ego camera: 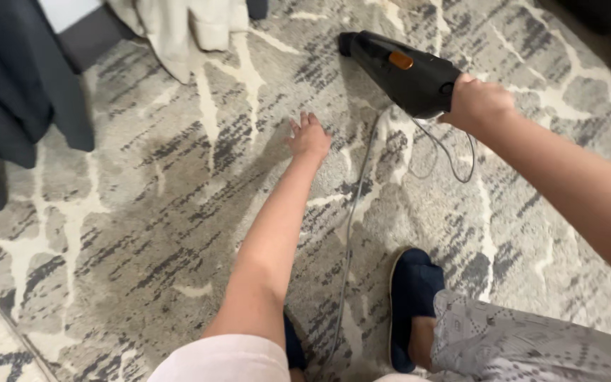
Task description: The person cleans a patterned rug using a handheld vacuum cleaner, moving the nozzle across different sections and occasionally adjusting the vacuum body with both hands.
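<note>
On the grey patterned rug (143,233), seen from the head camera, the right hand (476,102) is wrapped around the rear grip of a black handheld vacuum (404,71) — its nozzle points away, low over the rug, perhaps touching it. A grey cord (351,219) trails back past a dark blue slipper (411,297). The left hand (309,138) reaches forward — fingers loosely spread, holding nothing.

Left arm stretches straight forward, left hand (309,136) open, fingers spread, palm down. Right arm reaches in from the right, right hand (476,103) clenched in a fist-like grip, higher than the left.
</note>
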